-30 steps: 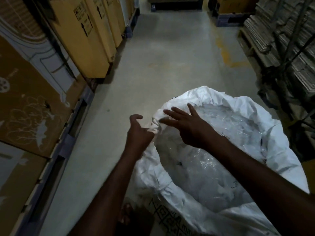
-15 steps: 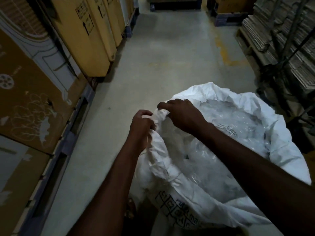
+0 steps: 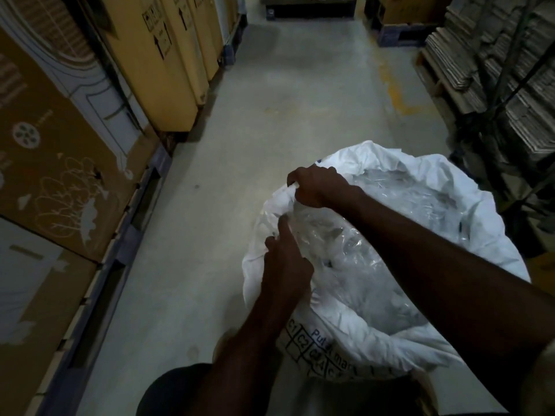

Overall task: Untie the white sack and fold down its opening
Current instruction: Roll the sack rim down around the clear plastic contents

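The white sack stands open on the floor at the lower right, its rim rolled outward, with clear plastic liner inside and black printing on its near side. My right hand is closed on the sack's left rim at the far side. My left hand grips the same rim nearer to me, with a finger pointing up along the fabric. Both forearms cross over the sack's near left part and hide it.
Tall cardboard boxes on pallets line the left side of a concrete aisle. Stacks of flattened cardboard and dark racking stand on the right, close behind the sack. A dark rounded shape sits at the bottom edge.
Both hands went from open above the rim to closed on it. The left hand has slid along the rim toward me, and the rim has turned further outward.
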`<control>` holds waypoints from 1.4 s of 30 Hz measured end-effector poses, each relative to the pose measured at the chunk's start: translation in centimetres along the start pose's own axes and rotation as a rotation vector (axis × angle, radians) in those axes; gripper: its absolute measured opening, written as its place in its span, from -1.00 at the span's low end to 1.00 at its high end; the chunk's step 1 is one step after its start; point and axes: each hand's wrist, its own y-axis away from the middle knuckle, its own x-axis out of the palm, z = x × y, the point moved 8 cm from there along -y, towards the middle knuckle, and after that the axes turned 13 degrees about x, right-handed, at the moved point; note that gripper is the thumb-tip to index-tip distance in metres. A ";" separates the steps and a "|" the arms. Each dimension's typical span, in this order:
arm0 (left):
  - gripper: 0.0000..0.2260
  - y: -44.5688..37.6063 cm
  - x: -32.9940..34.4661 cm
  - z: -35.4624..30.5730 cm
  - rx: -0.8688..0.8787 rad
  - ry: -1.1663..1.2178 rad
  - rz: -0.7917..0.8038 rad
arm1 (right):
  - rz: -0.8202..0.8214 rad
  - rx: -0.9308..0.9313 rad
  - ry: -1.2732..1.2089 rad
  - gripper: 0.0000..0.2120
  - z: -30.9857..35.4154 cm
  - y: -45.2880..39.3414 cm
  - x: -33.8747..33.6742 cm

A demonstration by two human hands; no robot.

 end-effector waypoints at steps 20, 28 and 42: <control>-0.41 -1.5 -3.5 3.8 -0.410 1.245 -0.195 | -0.016 0.095 -0.482 -0.29 0.5 17.7 6.7; -0.20 2.0 -6.7 -2.3 0.643 -0.444 0.089 | -0.350 0.076 -0.360 -0.60 -0.3 18.6 7.8; -0.89 2.4 -3.5 -1.3 0.771 -0.242 -0.096 | -0.411 0.027 -0.311 -0.45 -1.0 20.8 8.8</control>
